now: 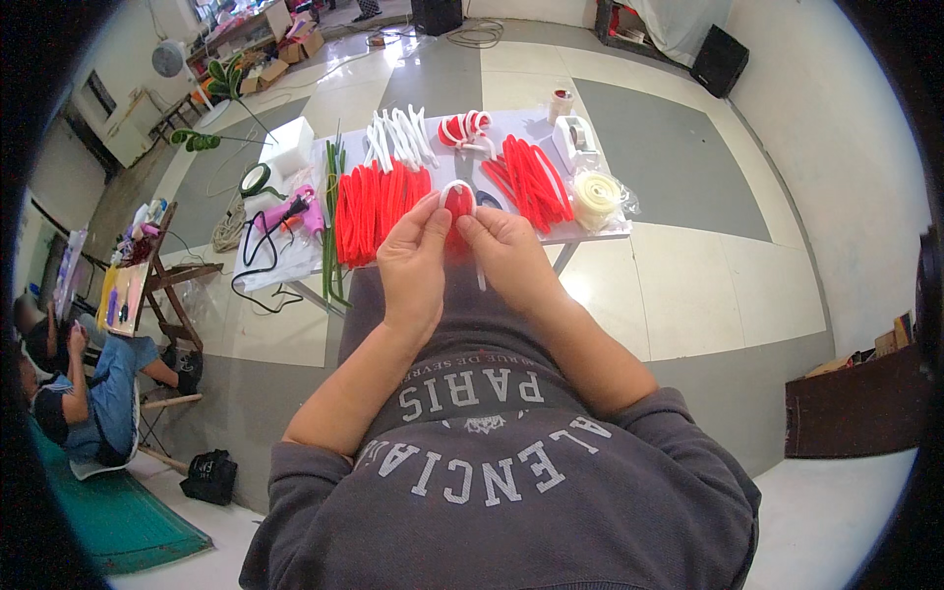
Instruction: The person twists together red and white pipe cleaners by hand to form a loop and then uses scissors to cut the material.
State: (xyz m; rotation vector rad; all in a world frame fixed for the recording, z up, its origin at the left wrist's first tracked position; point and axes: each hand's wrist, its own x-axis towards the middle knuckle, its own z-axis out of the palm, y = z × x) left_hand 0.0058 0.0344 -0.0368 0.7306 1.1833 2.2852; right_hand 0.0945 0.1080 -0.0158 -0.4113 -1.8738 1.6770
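Observation:
Between both hands, above the near edge of the table, is a rounded red petal-like piece [459, 200] with a white pipe-cleaner border. My left hand [414, 247] pinches its left side between thumb and fingers. On its right side, my right hand [505, 243] grips it the same way, and a white pipe-cleaner end [481, 274] hangs below. Behind the hands lie a bundle of red pipe cleaners [369, 214], white pipe cleaners [402, 139] and a second red bundle [527, 184]. Similar red pieces edged in white [464, 130] sit farther back. Scissors [487, 199] are partly hidden by my right hand.
On the table's left are green stems [331, 221], a pink glue gun [306, 210] with a black cord, green tape [255, 179] and a white foam block [289, 145]. A tape dispenser [577, 144] and a cream ribbon roll [597, 193] stand right. A person [103, 398] sits far left.

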